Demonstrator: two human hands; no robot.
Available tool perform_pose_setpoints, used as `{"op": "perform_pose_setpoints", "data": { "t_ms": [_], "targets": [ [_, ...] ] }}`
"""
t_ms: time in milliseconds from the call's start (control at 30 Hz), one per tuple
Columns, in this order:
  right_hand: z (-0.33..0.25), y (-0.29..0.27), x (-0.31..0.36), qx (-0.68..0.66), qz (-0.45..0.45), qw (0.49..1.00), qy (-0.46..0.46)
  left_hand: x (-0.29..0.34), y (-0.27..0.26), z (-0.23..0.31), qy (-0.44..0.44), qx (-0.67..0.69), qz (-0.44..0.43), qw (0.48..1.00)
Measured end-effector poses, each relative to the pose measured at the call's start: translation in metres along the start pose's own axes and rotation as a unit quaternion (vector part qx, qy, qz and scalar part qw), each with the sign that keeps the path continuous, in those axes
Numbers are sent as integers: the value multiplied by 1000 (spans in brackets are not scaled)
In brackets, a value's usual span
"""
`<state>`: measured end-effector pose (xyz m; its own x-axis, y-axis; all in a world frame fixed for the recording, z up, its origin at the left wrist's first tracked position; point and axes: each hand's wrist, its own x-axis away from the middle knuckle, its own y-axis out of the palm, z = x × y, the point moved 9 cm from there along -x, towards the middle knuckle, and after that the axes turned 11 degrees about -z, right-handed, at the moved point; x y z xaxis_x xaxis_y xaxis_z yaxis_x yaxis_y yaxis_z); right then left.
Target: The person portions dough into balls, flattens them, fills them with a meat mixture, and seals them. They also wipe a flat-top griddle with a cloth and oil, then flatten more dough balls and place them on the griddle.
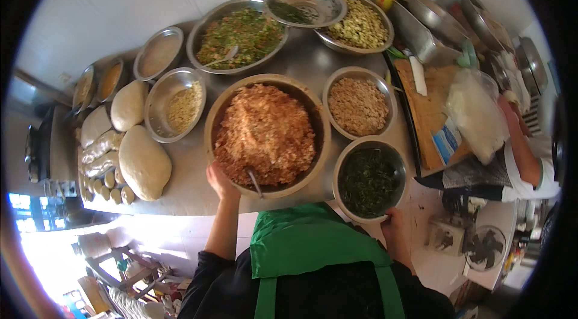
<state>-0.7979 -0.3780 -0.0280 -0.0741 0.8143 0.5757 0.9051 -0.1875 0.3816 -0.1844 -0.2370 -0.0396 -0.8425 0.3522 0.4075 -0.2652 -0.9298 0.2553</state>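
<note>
A large bowl [326,133], heaped with a reddish-orange crumbly filling [265,129], stands in the middle of the steel table. A spoon [255,183] leans in its near side. At the near left rim my left hand [221,182] grips this bowl, its fingertips partly hidden. My right hand [394,226] is closed on the near right rim of a steel bowl [341,196] of dark chopped greens [370,182]. Just behind the greens sits another steel bowl [329,108] with a pinkish-beige crumbly filling [358,106].
Large dough pieces [144,162] and small dough rounds [115,195] lie at the left. Behind are bowls of chopped green filling [244,35], pale green pieces [361,24] and yellowish bits [182,108]. Rightward, another person's arm [522,141] reaches toward a plastic bag [475,111] above a cutting board [430,108].
</note>
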Motion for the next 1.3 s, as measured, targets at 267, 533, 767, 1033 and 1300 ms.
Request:
{"op": "perform_pose_setpoints", "data": {
  "t_ms": [267,533,767,1033,1300],
  "targets": [
    [24,12,-16,-52,23,997,-42,8,36,-25,34,123,-26,991],
    [24,-6,-25,-96,-9,991,-96,29,43,-1,-33,-10,-81,996],
    [41,24,-8,-142,33,989,-34,17,32,2,-111,124,-161,973],
    [94,145,13,9,-159,986,53,39,39,-36,-172,136,-279,935],
    [88,247,-60,107,-86,990,-12,2,-14,-27,-340,94,-554,754]
  ]
}}
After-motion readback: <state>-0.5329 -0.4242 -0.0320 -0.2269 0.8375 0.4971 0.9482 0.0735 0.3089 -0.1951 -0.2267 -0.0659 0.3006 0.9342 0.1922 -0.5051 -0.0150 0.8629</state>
